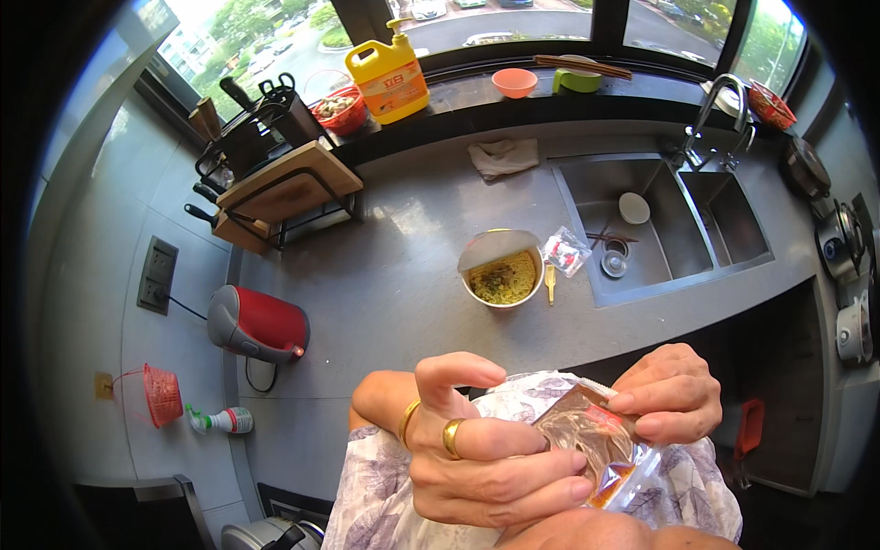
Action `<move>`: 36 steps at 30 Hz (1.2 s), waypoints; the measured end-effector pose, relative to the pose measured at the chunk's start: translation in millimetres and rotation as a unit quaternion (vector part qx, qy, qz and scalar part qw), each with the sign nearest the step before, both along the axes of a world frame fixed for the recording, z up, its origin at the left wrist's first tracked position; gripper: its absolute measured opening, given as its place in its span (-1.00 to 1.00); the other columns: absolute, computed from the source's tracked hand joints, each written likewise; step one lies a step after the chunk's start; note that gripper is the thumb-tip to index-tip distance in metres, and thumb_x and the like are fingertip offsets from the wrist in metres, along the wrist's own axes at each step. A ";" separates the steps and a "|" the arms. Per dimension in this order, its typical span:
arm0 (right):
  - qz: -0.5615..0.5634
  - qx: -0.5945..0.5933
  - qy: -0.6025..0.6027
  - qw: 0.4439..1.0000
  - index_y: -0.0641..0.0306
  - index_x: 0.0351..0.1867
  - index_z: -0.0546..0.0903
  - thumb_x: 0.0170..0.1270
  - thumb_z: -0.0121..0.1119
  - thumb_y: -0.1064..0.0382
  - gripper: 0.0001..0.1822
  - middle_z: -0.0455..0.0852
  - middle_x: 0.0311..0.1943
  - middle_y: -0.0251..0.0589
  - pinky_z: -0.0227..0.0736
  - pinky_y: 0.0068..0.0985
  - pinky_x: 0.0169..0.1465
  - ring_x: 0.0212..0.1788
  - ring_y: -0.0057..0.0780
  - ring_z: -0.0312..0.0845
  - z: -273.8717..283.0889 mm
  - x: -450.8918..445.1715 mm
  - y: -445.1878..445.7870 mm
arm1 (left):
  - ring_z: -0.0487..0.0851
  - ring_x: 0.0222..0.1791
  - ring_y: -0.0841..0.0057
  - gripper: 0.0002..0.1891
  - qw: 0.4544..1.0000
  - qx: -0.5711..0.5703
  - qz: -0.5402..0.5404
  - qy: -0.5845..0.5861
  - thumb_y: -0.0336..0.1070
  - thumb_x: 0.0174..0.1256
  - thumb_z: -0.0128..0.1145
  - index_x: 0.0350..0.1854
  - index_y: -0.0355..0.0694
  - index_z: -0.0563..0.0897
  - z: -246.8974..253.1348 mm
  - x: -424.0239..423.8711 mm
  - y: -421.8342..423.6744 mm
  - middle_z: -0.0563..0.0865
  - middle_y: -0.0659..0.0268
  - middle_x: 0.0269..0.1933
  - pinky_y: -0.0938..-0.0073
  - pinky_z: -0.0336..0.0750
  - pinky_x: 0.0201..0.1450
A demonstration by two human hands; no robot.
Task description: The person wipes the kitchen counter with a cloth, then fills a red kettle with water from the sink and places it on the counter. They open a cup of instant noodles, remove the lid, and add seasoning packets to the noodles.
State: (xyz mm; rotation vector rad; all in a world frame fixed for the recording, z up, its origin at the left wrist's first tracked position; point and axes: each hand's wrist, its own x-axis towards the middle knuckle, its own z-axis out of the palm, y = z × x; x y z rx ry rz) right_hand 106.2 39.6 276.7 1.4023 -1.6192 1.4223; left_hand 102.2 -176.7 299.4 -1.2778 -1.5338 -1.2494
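Note:
Close to my body, a clear sauce packet (584, 440) with brown and orange-red contents is held between both hands. My left hand (481, 447), wearing two gold-coloured rings, grips its left side, index finger raised. At its upper right corner, the fingertips of my right hand (670, 395) pinch the edge. On the grey counter beyond stands an instant noodle cup (503, 278), its lid partly peeled back, with dry noodles and dark bits inside. Right of the cup lie a crumpled clear wrapper (566, 251) and a small yellow fork (551, 284).
A red electric kettle (265, 323) stands left. Behind are a rack with a wooden cutting board (295, 182), a yellow pump jug (389, 75) and a folded cloth (503, 158). The steel sink (632, 179) at right holds a white bowl (634, 208) and chopsticks.

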 end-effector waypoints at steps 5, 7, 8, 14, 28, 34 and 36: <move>0.014 -0.002 0.007 1.000 0.33 -0.22 0.65 0.04 0.37 0.42 -0.77 0.70 -0.23 0.05 0.63 -0.52 -0.42 -0.38 -0.29 0.72 0.2 -8.4 0.5 | 0.50 -0.51 0.81 -0.87 1.000 0.015 0.012 -0.012 -0.29 0.14 0.16 -0.50 0.06 0.75 2.4 1.5 4.2 0.70 0.66 -0.49 0.18 0.10 0.09; 0.021 -0.006 0.008 1.000 0.33 -0.22 0.65 0.04 0.38 0.41 -0.76 0.70 -0.23 0.05 0.63 -0.52 -0.42 -0.38 -0.29 0.72 -1.7 -11.8 1.5 | 0.49 -0.51 0.81 -0.86 0.999 0.043 0.020 -0.026 -0.30 0.13 0.16 -0.53 0.06 0.74 0.6 1.7 9.4 0.70 0.65 -0.50 0.18 0.09 0.09; 0.021 -0.006 0.008 1.000 0.33 -0.21 0.65 0.04 0.38 0.41 -0.75 0.70 -0.24 0.05 0.63 -0.52 -0.42 -0.38 -0.29 0.72 -2.3 -13.2 2.2 | 0.49 -0.52 0.81 -0.85 0.998 0.056 0.024 -0.032 -0.31 0.13 0.16 -0.54 0.06 0.74 -0.2 1.5 11.5 0.70 0.65 -0.51 0.17 0.08 0.09; 0.048 -0.015 0.005 0.999 0.35 -0.21 0.65 0.03 0.38 0.40 -0.74 0.70 -0.25 0.06 0.64 -0.50 -0.43 -0.39 -0.27 0.73 -2.9 -29.9 5.3 | 0.49 -0.52 0.80 -0.84 0.997 0.053 0.045 -0.025 -0.32 0.12 0.16 -0.55 0.05 0.74 0.4 -4.4 17.5 0.69 0.64 -0.53 0.19 0.07 0.11; 0.098 -0.038 -0.017 0.994 0.43 -0.24 0.62 0.08 0.33 0.43 -0.79 0.70 -0.27 0.13 0.64 -0.46 -0.45 -0.40 -0.18 0.72 -7.5 -58.8 10.7 | 0.49 -0.53 0.81 -0.83 0.996 0.037 0.078 -0.016 -0.34 0.12 0.12 -0.56 0.04 0.72 -4.3 -21.0 24.7 0.67 0.64 -0.53 0.23 0.10 0.08; 0.107 -0.033 -0.022 0.993 0.44 -0.23 0.62 0.07 0.33 0.45 -0.78 0.69 -0.25 0.14 0.63 -0.46 -0.45 -0.39 -0.16 0.72 -11.4 -64.2 12.0 | 0.47 -0.54 0.81 -0.84 0.996 0.037 0.083 -0.017 -0.34 0.11 0.12 -0.54 0.04 0.72 -7.5 -25.7 25.8 0.67 0.65 -0.52 0.24 0.10 0.09; 0.107 -0.033 -0.020 0.994 0.44 -0.23 0.62 0.07 0.32 0.45 -0.78 0.69 -0.25 0.14 0.63 -0.46 -0.45 -0.39 -0.17 0.72 -11.4 -65.2 11.9 | 0.46 -0.55 0.81 -0.86 0.995 0.038 0.089 -0.015 -0.34 0.10 0.13 -0.54 0.04 0.72 -8.1 -26.8 26.1 0.66 0.65 -0.52 0.24 0.11 0.08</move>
